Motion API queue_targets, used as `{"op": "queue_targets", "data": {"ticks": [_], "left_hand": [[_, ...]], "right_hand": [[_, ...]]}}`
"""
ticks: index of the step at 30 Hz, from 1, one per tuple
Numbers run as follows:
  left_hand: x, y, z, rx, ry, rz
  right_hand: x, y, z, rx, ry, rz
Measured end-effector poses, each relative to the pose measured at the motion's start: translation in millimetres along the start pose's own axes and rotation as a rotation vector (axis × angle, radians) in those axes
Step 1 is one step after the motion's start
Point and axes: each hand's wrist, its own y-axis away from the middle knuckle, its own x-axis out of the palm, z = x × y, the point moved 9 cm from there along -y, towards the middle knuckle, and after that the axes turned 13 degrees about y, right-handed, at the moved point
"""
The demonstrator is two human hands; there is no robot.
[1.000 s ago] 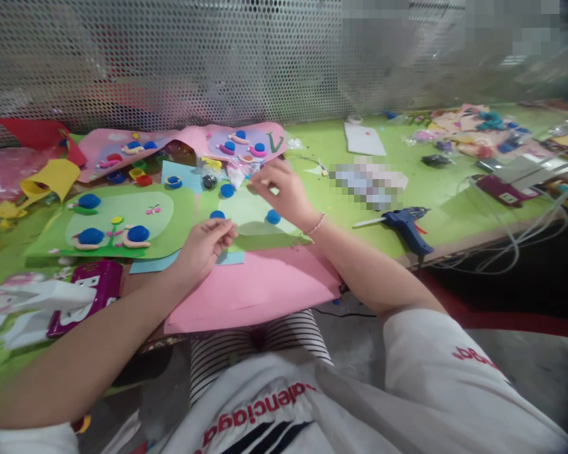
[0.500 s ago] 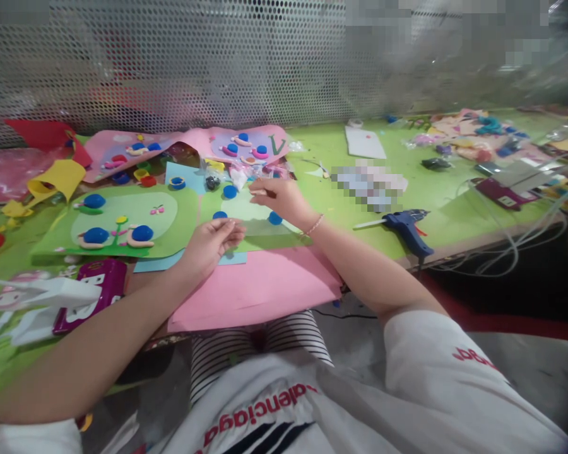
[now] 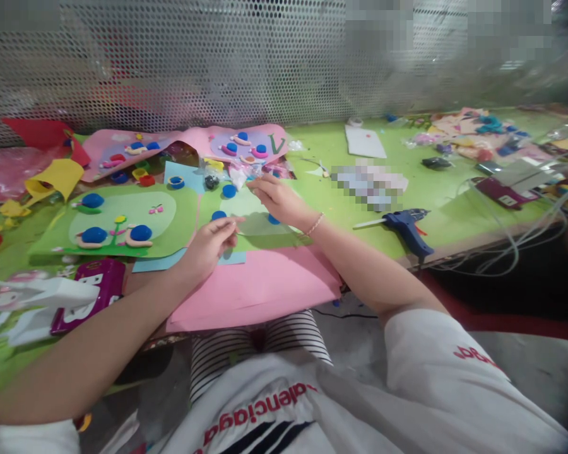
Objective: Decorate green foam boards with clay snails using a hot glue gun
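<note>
My left hand (image 3: pixel 214 243) is closed in a pinch over the lower edge of a green card (image 3: pixel 208 205); what its fingertips hold is too small to make out. My right hand (image 3: pixel 283 203) hovers over the card's pale oval (image 3: pixel 246 219), thumb and fingers pressed together around something I cannot make out. Beside the hands, blue clay domes show on the card: one at the top (image 3: pixel 229 191), one partly behind my left hand (image 3: pixel 218 215), one partly under my right hand (image 3: pixel 273 219). The card's left half carries blue-shelled clay snails (image 3: pixel 93 236) and a yellow flower (image 3: pixel 120 220).
Pink sheets (image 3: pixel 255 287) lie at the front edge. A blue glue gun (image 3: pixel 407 228) rests to the right. Purple tins (image 3: pixel 112 277) with white plugs stand left. A pink card (image 3: pixel 211 142) with more snails leans against the perforated metal screen (image 3: pixel 284 69) behind.
Both hands stay in nearly the same place. The right hand's fingers have tilted and straightened slightly, and the left fingertips have shifted a little.
</note>
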Motion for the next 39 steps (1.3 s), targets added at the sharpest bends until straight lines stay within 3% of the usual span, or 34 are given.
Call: {"op": "queue_targets", "data": {"ticks": [6,13,21,25,29,33,36,39], "left_hand": [[-4.4,1.0,0.4,-0.01,-0.075,-0.065],[-12.4,-1.0,-2.4,0.038,-0.126,-0.115],[-7.8,-0.7,3.6,-0.027,-0.013,-0.111],[-7.0,-0.4,5.4,-0.047,0.001,-0.115],[-10.9,-1.5,0.9,0.019,-0.011,-0.109],[-17.4,-3.0,-1.5,0.075,-0.014,-0.125],[-18.8,-3.7,0.7,0.061,-0.003,-0.128],[-18.1,-3.6,1.2,0.051,0.013,-0.123]], "right_hand": [[4.3,-1.1,-6.1,-0.002,-0.051,-0.013],[-7.2,-2.9,-14.8,0.158,-0.067,-0.028],[13.8,-0.7,-16.6,0.112,-0.031,0.096],[10.5,-0.8,-13.7,0.106,-0.05,0.08],[8.7,0.9,-16.5,0.207,-0.097,0.13],[0.6,-1.1,-15.0,0.156,-0.008,0.095],[-6.4,-2.1,-33.0,0.222,0.171,0.086],[-23.5,3.3,-72.3,0.448,0.374,0.056]]}}
